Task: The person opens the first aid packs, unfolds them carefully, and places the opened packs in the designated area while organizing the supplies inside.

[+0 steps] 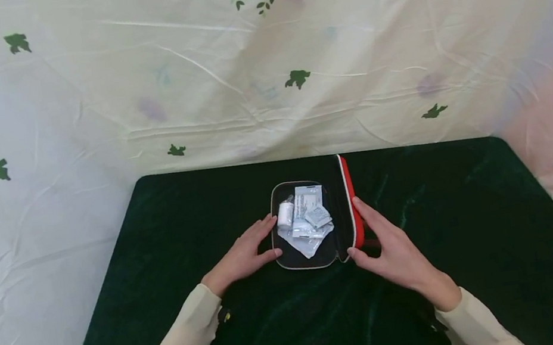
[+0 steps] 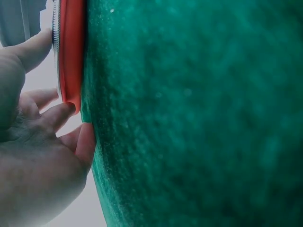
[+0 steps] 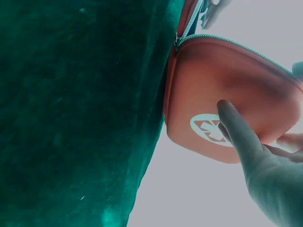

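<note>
A red zippered first aid case (image 1: 334,187) lies open on the dark green table, its lid (image 3: 203,80) standing upright on the right. On the lid's outside is a pale round emblem (image 3: 208,126). Inside the black base sit flat clear-and-white packets (image 1: 307,197) and a white roll (image 1: 285,214) in plastic. My left hand (image 1: 243,256) holds the base's left edge, thumb on the zipper rim and fingers against the red side. With my right hand (image 1: 398,253) I hold the lid, thumb at its near corner and fingers along the outside.
The table (image 1: 182,229) has a velvety green cover and rounded far corners. Pale cloth (image 1: 219,85) with green leaf-like patches hangs behind and on both sides.
</note>
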A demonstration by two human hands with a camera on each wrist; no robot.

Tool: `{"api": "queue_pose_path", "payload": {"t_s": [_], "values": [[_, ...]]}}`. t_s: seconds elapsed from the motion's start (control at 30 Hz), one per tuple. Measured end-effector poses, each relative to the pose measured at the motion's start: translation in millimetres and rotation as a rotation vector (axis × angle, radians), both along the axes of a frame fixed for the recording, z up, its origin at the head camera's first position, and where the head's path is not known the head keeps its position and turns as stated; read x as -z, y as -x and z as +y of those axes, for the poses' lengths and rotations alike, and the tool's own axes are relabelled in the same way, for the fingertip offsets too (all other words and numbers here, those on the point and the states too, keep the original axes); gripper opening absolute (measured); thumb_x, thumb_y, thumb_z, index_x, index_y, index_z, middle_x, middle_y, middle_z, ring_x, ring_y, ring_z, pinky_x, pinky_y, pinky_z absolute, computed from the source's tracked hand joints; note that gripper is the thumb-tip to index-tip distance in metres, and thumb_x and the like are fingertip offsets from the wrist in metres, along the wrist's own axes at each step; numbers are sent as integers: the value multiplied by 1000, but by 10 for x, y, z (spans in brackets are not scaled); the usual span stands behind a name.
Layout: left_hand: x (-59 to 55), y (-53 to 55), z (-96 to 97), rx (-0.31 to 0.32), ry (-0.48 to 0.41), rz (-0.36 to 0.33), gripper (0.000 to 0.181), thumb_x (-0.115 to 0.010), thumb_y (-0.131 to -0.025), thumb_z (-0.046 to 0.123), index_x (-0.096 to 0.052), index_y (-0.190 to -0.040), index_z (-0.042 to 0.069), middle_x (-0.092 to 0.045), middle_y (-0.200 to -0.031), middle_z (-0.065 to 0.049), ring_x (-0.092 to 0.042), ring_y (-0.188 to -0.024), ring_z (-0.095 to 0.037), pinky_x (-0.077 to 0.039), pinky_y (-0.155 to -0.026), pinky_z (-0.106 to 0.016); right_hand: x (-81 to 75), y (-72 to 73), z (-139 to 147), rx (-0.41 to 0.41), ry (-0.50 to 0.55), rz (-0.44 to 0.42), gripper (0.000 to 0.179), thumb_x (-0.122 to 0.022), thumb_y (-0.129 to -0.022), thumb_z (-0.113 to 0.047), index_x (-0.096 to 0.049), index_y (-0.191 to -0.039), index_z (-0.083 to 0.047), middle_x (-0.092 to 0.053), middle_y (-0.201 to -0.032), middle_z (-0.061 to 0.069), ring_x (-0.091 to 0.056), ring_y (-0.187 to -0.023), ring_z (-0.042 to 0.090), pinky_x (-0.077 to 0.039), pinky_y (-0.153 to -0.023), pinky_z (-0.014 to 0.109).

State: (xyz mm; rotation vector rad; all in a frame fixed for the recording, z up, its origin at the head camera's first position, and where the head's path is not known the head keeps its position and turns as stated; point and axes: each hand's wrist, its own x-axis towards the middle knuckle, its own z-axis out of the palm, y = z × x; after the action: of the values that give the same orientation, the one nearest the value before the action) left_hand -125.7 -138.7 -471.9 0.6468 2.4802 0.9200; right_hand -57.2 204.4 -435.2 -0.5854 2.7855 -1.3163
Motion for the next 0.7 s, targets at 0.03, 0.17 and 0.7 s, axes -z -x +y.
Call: {"api": "queue_pose_path", "payload": {"t_s": [0.03,0.17,0.7], "values": [[0,-1,-3,-1,1,-4,78,-63,-103,42,-24,-166,19,-17,-172,-6,-14,-158,-33,-17,-125,-57,4,-7,18,4,8,-6,96,-76,-94,-20,-15,-167,-29,-25,-169,15,-48,-137,36,-56,-95,49],[7,1,-13,-1,4,-12,79,-63,-102,43,-23,-166,19,-16,-173,-6,-14,-158,-34,-17,-124,-59,8,-26,87,20,29,-22,97,-74,-94,-15,-13,-168,-29,-22,-169,15,-50,-133,35,-57,-94,48],[31,16,-13,-19,-16,-41,80,-65,-101,45,-23,-166,23,-14,-173,-3,-13,-158,-31,-16,-125,-58,31,-87,388,60,66,-94,84,-67,-102,-16,-15,-168,-21,-16,-171,16,-58,-128,37,-54,-96,50]]}}
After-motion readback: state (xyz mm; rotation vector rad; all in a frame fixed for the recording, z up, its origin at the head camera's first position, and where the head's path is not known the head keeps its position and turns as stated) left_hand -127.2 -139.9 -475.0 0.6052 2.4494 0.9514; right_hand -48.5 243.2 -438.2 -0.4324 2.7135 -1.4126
